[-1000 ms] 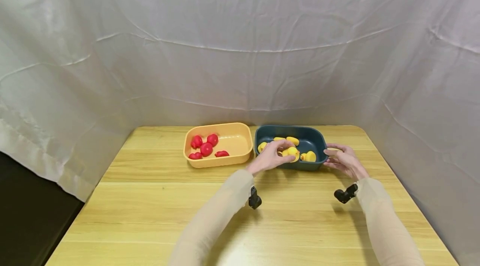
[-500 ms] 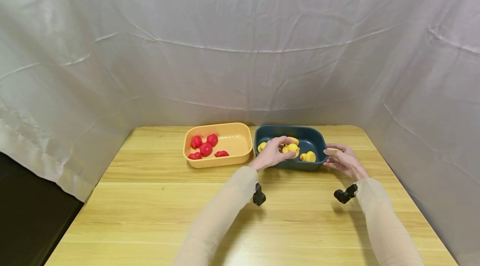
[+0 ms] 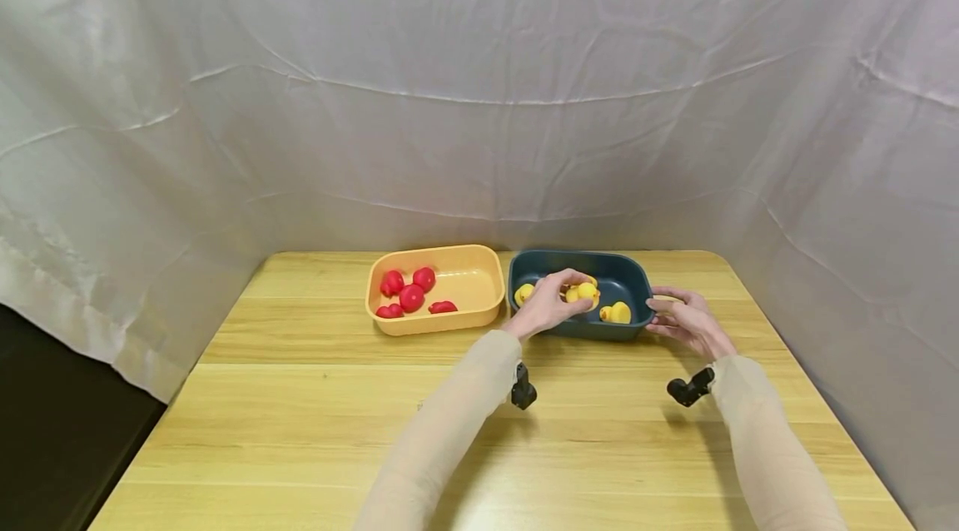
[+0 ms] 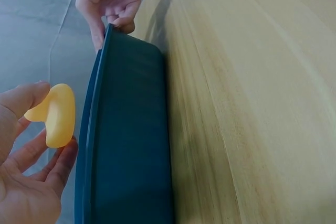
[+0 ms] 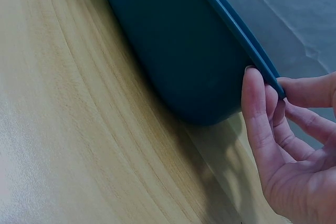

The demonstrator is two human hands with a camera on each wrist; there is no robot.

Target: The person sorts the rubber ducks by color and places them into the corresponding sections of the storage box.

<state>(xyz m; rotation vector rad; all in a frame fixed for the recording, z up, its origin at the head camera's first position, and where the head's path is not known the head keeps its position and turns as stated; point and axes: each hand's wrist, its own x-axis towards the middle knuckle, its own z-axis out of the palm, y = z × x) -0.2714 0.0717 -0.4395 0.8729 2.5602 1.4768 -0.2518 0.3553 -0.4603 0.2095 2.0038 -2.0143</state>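
My left hand (image 3: pixel 545 306) holds a yellow rubber duck (image 3: pixel 588 293) between thumb and fingertips over the dark blue bin (image 3: pixel 599 332). In the left wrist view, that duck (image 4: pixel 61 115) sits beside the bin's rim, pinched from above and below. Inside the bin lie more yellow ducks, one at the right end (image 3: pixel 618 313) and one at the left end (image 3: pixel 524 294); others are partly hidden by the hand. My right hand (image 3: pixel 688 321) grips the bin's right end. Its thumb and fingers pinch the rim (image 5: pixel 247 43) in the right wrist view.
Left of the blue bin, a pale orange bin (image 3: pixel 442 321) holds several red toys, one of them a red rounded piece (image 3: pixel 411 297). Both bins stand near the back of the wooden table (image 3: pixel 300 406). Behind it hangs a grey-white curtain (image 3: pixel 479 140).
My left hand has shifted slightly to the right and a little farther back, still holding the duck over the blue bin. The right hand stays at the rim.
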